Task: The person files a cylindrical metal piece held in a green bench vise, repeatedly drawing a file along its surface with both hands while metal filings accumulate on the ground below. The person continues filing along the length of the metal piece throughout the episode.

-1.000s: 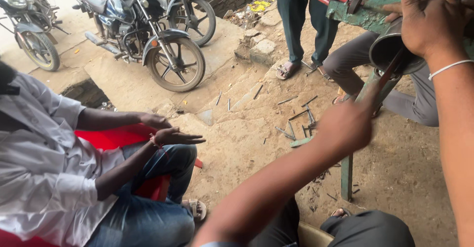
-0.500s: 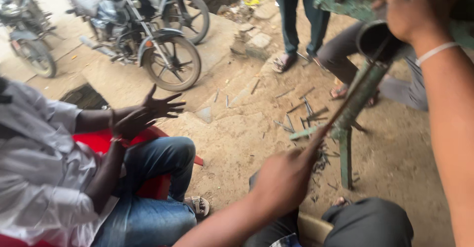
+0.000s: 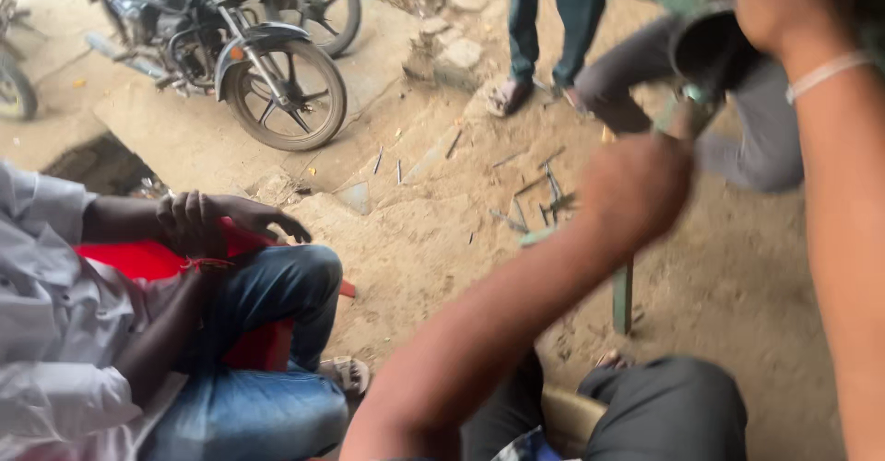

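Far left, parked motorbike (image 3: 267, 65); near left, seated person (image 3: 138, 332) on red chair (image 3: 138, 260). Right hand (image 3: 784, 5) clenched on dark pipe (image 3: 705, 51) far right. Left hand (image 3: 636, 189), blurred, fisted around green lever (image 3: 623, 295) mid-right. Work underway, progress unclear.

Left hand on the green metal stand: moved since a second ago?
Yes. The left hand has slid up the green metal stand, away from its foot in the dirt, toward the dark round part.
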`<state>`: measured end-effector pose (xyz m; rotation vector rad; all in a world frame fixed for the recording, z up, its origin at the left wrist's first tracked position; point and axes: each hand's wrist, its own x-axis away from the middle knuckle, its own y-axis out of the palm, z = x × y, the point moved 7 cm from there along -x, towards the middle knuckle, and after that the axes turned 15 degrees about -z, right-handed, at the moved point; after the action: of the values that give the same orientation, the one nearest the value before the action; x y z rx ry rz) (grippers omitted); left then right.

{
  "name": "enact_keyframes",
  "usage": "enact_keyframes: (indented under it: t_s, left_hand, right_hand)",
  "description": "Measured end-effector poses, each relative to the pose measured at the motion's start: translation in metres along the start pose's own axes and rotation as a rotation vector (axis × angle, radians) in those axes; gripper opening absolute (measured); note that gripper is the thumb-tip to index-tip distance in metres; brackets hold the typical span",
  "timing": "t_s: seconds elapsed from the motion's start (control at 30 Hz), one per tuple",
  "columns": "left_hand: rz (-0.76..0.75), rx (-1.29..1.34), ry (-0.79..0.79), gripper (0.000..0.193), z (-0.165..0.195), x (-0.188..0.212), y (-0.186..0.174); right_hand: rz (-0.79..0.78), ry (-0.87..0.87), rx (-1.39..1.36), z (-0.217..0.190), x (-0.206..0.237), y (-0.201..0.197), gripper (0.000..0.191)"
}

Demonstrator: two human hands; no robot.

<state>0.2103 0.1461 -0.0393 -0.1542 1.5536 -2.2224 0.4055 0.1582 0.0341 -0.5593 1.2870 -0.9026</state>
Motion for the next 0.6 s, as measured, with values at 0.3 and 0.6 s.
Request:
enact_keyframes:
  t_s: [0.3, 0.6]
  left_hand:
    - [0.13, 0.195, 0.086, 0.06, 0.013, 0.042, -0.035]
    - [-0.326, -0.017, -0.015, 0.086, -0.007, 0.184, -0.029]
  right_hand:
    - [-0.066, 0.195, -0.777, 0.011, 0.0, -0.003, 0.043]
    - [-0.066, 0.138, -0.324, 0.015, 0.012, -0.007, 0.046]
